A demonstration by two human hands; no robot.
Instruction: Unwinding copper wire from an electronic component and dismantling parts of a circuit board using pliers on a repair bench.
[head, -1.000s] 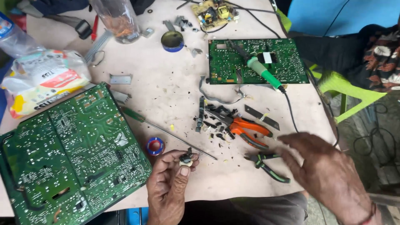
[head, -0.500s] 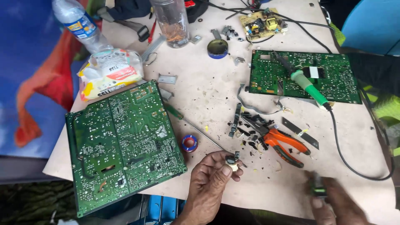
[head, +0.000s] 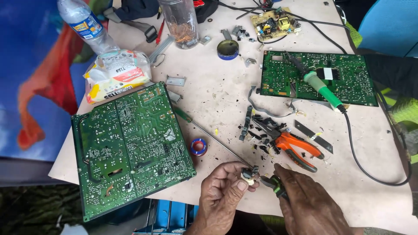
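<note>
Bottom centre of frame: left hand (head: 224, 196) pinches a small dark component (head: 250, 173) between thumb and fingers.
Right hand (head: 311, 202): closed around green-handled pliers (head: 273, 182), tips at the component.
Circuit boards: three; a large green one (head: 130, 143) lower left, a second green one (head: 318, 78) upper right, a small yellowish one (head: 276, 24) at top.
Soldering iron (head: 320, 87): one, green grip, black cord, lying on the upper-right board.
Orange-handled cutters (head: 296, 146): one pair, among dark scraps.
Table (head: 217, 95): pale, speckled with debris.
</note>
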